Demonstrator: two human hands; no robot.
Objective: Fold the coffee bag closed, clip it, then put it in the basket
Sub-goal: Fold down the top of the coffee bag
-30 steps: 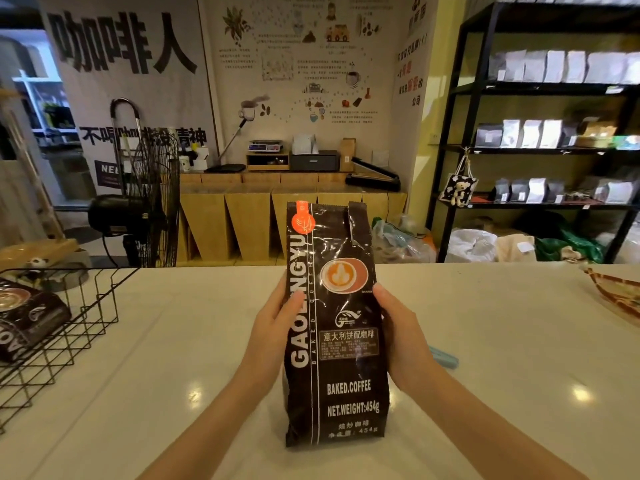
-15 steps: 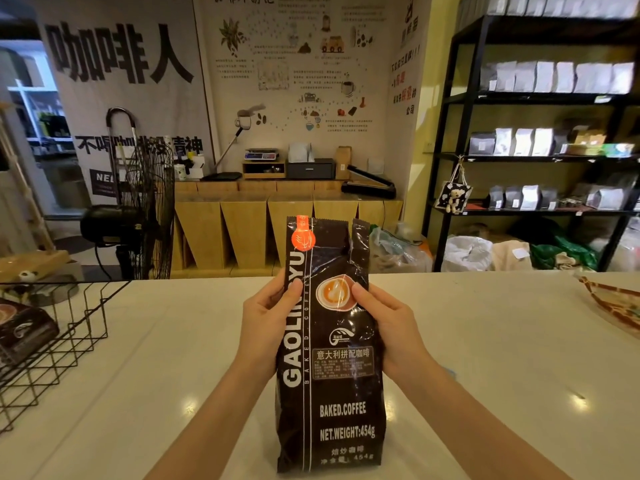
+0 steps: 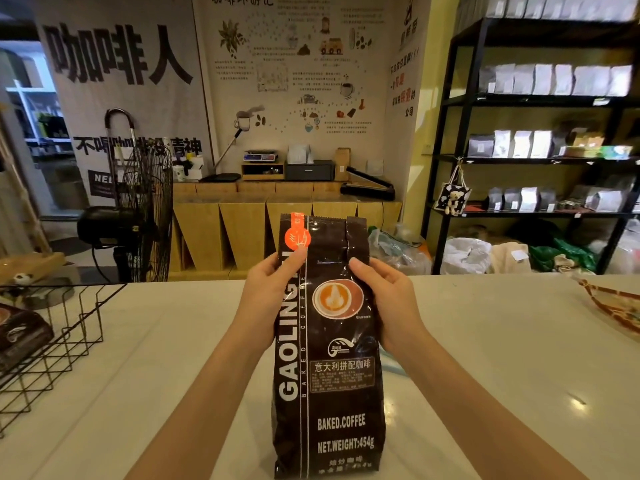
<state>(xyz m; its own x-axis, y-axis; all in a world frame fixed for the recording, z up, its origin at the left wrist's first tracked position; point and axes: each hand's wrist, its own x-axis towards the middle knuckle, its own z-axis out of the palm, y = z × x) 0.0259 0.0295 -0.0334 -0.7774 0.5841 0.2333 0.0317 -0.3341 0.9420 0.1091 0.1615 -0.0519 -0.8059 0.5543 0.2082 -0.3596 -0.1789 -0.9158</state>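
Note:
A tall dark brown coffee bag (image 3: 332,393) stands upright on the white counter (image 3: 485,358), its flat top unfolded. My left hand (image 3: 266,299) grips its upper left side, thumb on the front just under the orange sticker. My right hand (image 3: 384,303) grips the upper right side, thumb pressing a crease into the front. A sliver of a light blue clip (image 3: 393,362) shows on the counter behind the bag, under my right wrist. The black wire basket (image 3: 69,327) sits at the left edge of the counter.
Another dark coffee bag (image 3: 20,337) lies inside the basket. A woven tray (image 3: 613,303) pokes in at the right edge. Beyond the counter stand a black fan (image 3: 138,209), wooden cabinets and black shelving with bags.
Both hands have slid up the bag from its middle to just below the top. The bag now sits lower and nearer in view.

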